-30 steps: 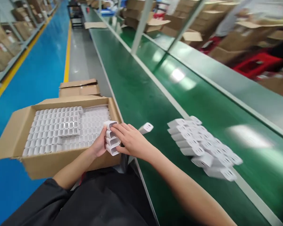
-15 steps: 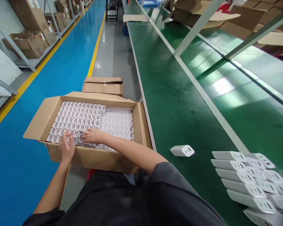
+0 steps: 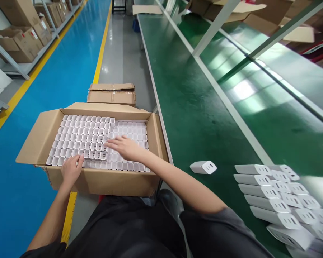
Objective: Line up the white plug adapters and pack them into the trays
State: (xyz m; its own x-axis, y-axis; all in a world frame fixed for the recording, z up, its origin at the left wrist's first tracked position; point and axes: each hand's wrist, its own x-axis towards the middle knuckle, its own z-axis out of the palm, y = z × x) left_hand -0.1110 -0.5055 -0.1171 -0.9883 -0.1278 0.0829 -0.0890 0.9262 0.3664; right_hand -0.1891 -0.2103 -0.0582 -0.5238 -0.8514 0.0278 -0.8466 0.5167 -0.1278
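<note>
A cardboard carton (image 3: pixel 102 182) holds tight rows of white, open-ended plastic charger housings (image 3: pixel 78 130). At right in the carton, a lower layer (image 3: pixel 131 136) of housings shows beneath a translucent sheet. My right hand (image 3: pixel 126 147) is over that layer, fingers stretched out, fingertips by the right end of the upper rows. At the near wall, my left hand (image 3: pixel 70 169) rests by the front row with thumb and forefinger drawn together. What it holds, if anything, is hidden. On the green bench lies a single white charger housing (image 3: pixel 203 167) with slots in its end face.
Stacked white housings (image 3: pixel 269 193) stand on the green bench (image 3: pixel 177 82) at right. A closed carton (image 3: pixel 111 94) sits behind the open one. Metal posts (image 3: pixel 215 28) rise from the bench. Shelving with cartons (image 3: pixel 24 43) lines the left, beyond the blue floor (image 3: pixel 61 68).
My right hand has lifted from the front rows and moved right and away, fingers extending. My left thumb and forefinger have come together. Fewer upper housings show in the front row; the view has shifted slightly.
</note>
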